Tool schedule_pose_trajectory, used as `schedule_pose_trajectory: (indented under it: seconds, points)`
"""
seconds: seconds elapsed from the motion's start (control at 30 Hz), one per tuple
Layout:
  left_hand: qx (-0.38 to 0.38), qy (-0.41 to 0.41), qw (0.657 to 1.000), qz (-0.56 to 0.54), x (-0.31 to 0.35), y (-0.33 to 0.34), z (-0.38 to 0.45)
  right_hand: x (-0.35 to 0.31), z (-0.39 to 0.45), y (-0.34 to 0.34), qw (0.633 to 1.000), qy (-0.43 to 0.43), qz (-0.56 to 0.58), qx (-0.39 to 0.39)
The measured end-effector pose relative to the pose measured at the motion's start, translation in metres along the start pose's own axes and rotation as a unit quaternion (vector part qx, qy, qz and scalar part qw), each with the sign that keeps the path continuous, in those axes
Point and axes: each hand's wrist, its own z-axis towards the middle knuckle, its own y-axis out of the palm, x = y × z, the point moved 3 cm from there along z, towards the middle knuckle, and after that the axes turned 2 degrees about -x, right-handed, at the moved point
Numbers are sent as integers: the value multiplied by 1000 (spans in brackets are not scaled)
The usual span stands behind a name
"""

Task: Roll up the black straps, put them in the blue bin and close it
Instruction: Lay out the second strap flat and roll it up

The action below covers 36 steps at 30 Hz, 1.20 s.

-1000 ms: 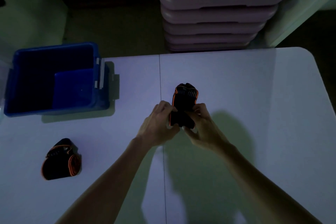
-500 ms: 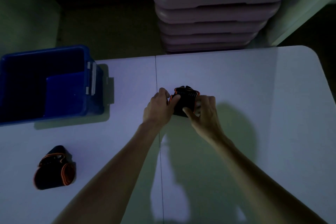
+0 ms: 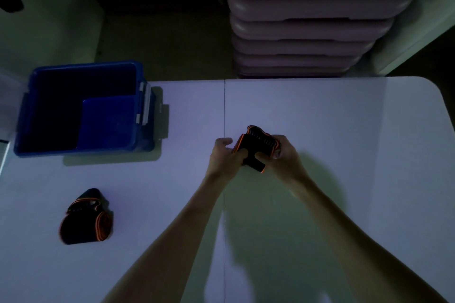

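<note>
Both sets of fingers are curled tight around one black strap with orange edging, held just over the white table near its middle seam. The left hand grips the strap's left side, thumb tucked against it and knuckles turned up. The right hand wraps it from the right, thumb pressing across the front and a short loose end poking out below between the two hands. The strap looks bunched into a thick bundle; how neatly it is wound, I cannot tell in this dim light. Both bare forearms reach in from the near edge and throw a wide shadow across the table.

Well off to the left, close to the near edge, a second strap lies rolled on the table, untouched. Farther back on the left stands the blue bin, open at the top, with a white latch on its right rim. Beyond the table's far edge rises a stack of pale purple boxes
</note>
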Motion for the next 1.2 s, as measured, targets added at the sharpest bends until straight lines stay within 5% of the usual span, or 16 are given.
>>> schedule_pose_trajectory:
  seconds: [0.37,0.63,0.87,1.03,1.2]
  points:
    - [-37,24,956,-289,-38,-31,-43,-24,-68,28,981,22,191,18]
    - [19,33,949,-312,-40,-70,-83,-44,-101,60,979,40,169,-103]
    - [14,118,967,-228,-19,-157,-104,-104,-102,93,964,32,136,-227]
    - [40,144,973,-177,4,-232,-103,-160,-93,153,970,-86,14,-229]
    - [71,142,974,-163,25,-289,-70,-201,-66,204,971,-171,-99,-131]
